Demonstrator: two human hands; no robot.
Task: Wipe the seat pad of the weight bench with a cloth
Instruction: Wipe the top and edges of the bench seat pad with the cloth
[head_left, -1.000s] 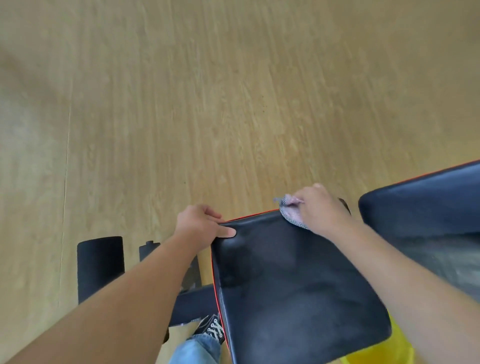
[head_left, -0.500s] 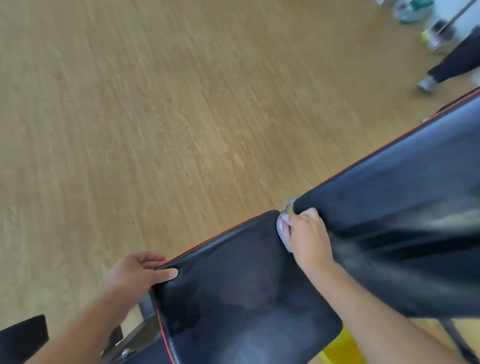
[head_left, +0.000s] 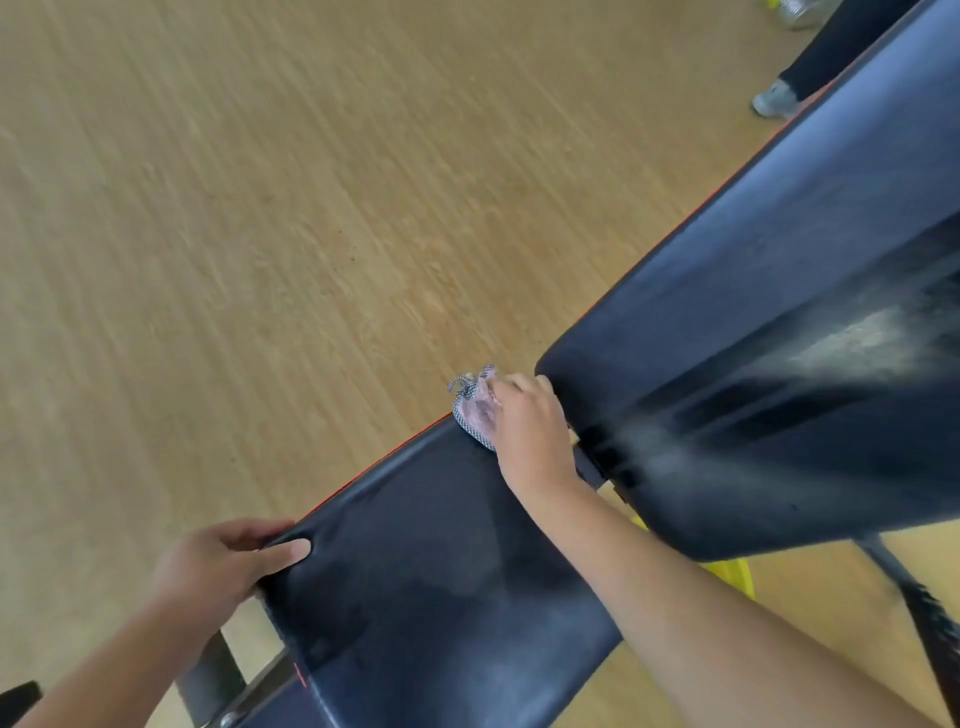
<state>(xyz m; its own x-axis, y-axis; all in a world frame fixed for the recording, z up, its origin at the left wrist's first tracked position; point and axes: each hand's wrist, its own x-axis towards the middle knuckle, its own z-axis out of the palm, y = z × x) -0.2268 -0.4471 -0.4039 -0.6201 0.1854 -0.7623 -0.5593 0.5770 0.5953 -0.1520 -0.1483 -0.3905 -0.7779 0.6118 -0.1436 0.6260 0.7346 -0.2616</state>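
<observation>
Seat pad (head_left: 426, 571): right hand (head_left: 530, 431) clutches one cloth (head_left: 475, 410), left hand (head_left: 218, 564) grips its corner.

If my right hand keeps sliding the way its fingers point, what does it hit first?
Likely nothing solid: the right hand and cloth sit at the seat pad far edge; beyond lies only floor below.

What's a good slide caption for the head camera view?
Right hand presses a cloth on the seat pad's far corner while the left hand grips its edge.
</observation>
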